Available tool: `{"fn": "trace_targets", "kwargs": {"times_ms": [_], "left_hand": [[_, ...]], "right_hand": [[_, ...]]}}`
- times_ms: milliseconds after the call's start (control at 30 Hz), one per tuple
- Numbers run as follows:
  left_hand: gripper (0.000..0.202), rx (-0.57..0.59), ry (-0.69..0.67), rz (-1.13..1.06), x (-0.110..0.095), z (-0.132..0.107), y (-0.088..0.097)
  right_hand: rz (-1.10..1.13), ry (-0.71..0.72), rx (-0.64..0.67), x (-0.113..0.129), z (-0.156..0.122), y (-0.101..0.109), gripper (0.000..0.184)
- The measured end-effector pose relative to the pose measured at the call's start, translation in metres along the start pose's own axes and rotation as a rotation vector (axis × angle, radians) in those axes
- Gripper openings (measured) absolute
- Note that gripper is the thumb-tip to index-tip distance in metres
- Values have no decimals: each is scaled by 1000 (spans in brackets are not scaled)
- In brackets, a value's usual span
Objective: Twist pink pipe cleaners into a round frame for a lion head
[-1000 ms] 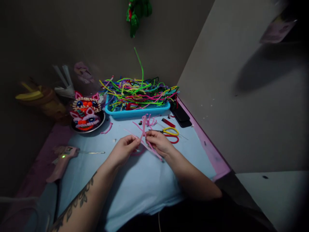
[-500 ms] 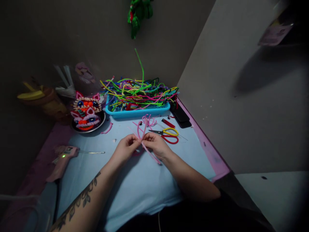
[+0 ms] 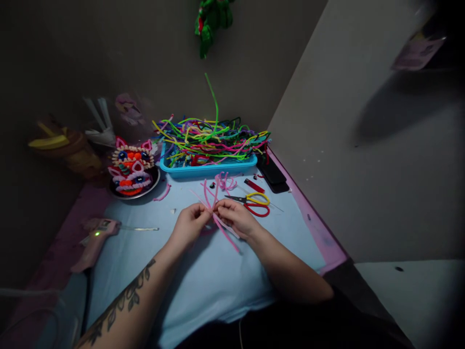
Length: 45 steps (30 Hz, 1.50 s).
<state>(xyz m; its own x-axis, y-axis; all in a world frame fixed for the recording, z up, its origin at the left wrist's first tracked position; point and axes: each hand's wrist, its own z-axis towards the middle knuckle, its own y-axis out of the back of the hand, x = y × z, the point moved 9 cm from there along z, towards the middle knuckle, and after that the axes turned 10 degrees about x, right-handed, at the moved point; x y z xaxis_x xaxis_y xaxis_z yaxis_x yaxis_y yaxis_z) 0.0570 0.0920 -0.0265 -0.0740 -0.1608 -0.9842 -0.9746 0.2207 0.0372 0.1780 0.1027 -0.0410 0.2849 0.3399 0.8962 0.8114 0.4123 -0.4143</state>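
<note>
Several pink pipe cleaners (image 3: 228,238) cross one another between my hands, their ends sticking out toward the back and toward my body. My left hand (image 3: 191,220) is closed, thumb and fingers pinching them near the crossing. From the other side my right hand (image 3: 236,218) also pinches the pipe cleaners, its fingertips close to those of the left. Just behind lies a looped pink pipe cleaner bundle (image 3: 225,182). Scissors (image 3: 254,202) with yellow and red handles rest beyond the right hand.
A blue tray (image 3: 207,171) heaped with colourful pipe cleaners stands at the back. To its left, a metal bowl (image 3: 140,193) holds fuzzy animal faces (image 3: 131,167). A pink glue gun (image 3: 96,242) lies left; a red lighter (image 3: 254,185) and black phone (image 3: 272,174) lie right.
The pink strands between my fingers have shifted: the back ends have spread apart and the front ends have separated. Both hands stay pinched in nearly the same place.
</note>
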Motion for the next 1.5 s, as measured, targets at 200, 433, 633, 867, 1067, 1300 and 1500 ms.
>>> {"fn": "trace_targets", "kwargs": {"times_ms": [200,433,633,867,1067,1300,1500], "left_hand": [[26,1,-37,25,-5,2,5],[27,95,-2,-66,0,3,-3],[29,122,8,-61,-2,3,-5],[30,203,7,46,-5,5,-10],[28,182,27,51,-1,5,-7],[45,46,-48,-81,-7,7,3],[46,-352,-389,398,-63,-19,46]], "right_hand": [[-143,61,24,3,0,-3,32],[-291,72,13,6,1,2,20],[-156,10,34,-2,1,0,33],[-115,17,-75,-1,2,6,39],[-111,52,-123,3,1,10,36],[-108,95,-176,5,1,12,29],[-303,72,-203,10,-9,5,22]]}}
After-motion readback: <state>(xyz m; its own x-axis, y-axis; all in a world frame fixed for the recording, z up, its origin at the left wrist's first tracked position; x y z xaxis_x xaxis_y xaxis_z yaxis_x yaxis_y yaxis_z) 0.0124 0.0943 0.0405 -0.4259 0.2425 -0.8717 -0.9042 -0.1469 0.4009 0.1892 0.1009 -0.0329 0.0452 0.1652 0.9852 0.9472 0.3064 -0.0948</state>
